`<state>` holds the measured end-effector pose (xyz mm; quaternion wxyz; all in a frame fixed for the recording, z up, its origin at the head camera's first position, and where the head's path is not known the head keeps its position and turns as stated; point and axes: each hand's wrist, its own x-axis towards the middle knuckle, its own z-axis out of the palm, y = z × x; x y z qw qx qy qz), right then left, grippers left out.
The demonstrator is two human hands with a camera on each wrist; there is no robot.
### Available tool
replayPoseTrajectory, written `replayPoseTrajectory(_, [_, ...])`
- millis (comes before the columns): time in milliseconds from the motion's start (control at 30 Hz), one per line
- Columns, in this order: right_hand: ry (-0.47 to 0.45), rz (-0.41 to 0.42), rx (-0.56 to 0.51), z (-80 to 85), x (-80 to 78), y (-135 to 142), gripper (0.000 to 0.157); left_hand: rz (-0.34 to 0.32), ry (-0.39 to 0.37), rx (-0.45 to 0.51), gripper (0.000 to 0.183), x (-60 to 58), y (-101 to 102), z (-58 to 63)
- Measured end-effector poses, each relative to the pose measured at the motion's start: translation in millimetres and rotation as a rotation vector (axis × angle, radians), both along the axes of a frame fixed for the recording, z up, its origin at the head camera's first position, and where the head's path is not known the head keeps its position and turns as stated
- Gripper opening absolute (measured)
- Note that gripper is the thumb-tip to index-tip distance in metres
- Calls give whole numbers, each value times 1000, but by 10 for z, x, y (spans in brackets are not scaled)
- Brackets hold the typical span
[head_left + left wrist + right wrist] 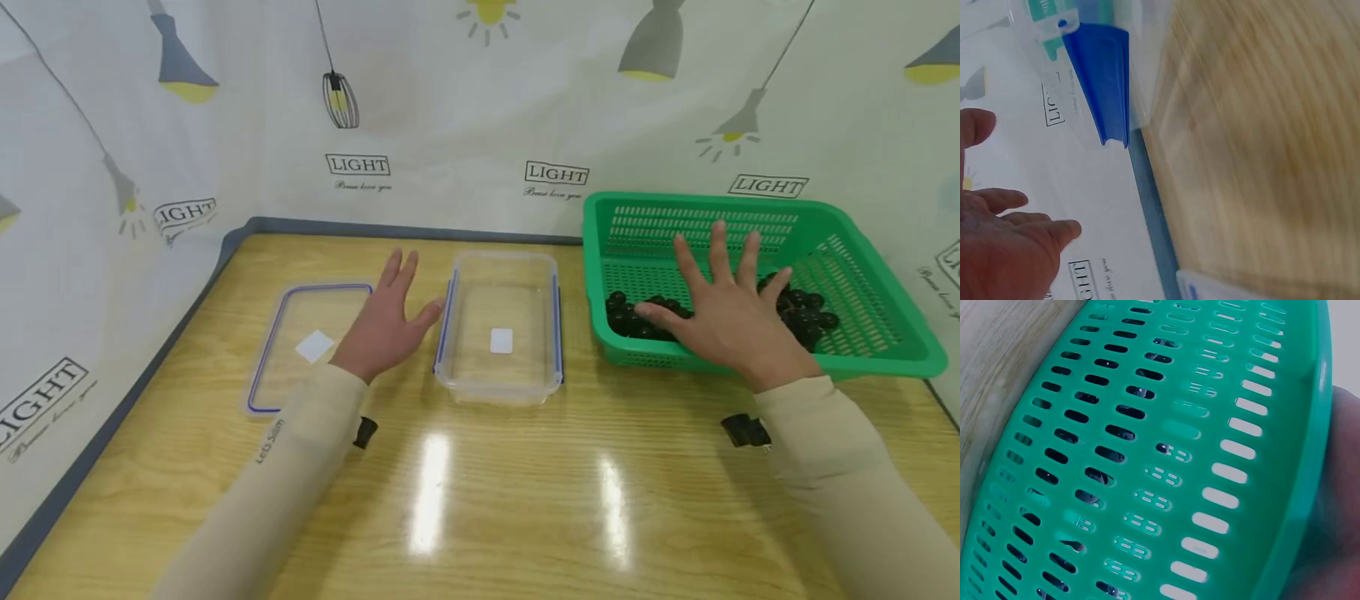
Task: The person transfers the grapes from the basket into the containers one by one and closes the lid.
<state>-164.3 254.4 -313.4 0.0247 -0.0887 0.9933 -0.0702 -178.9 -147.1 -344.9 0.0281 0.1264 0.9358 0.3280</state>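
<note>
In the head view my left hand [386, 325] hovers between a clear plastic lid [300, 312] with a blue seal and a clear container [506, 257]. Its fingers are extended, and it holds nothing. My right hand [735, 321], fingers spread, is over the front side of a green slotted basket [697, 198]. Bunches of dark grapes [810, 312] lie in the basket, partly hidden by that hand. The left wrist view shows the container's blue side clasp [1102, 75] beside my left hand [1010, 250]. Basket wall [1285, 487] fills most of the right wrist view, with dark grapes behind its slots.
All of this stands on a shiny wooden table [517, 508]. A white sheet [465, 125] printed with lamps rises behind and at the sides. White square labels mark the lid and the container. A black wrist mount [745, 430] shows at the right cuff.
</note>
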Motion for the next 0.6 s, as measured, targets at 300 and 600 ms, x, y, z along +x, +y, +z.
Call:
replayPoseTrajectory(300, [-9,-2,-11,-14,7,26,94,-11,-141,513,69,27,85,-69])
replayPoseTrajectory(600, [-12,14,-14,-18,-11,17,94,25,-234,632,66,57,138,-267])
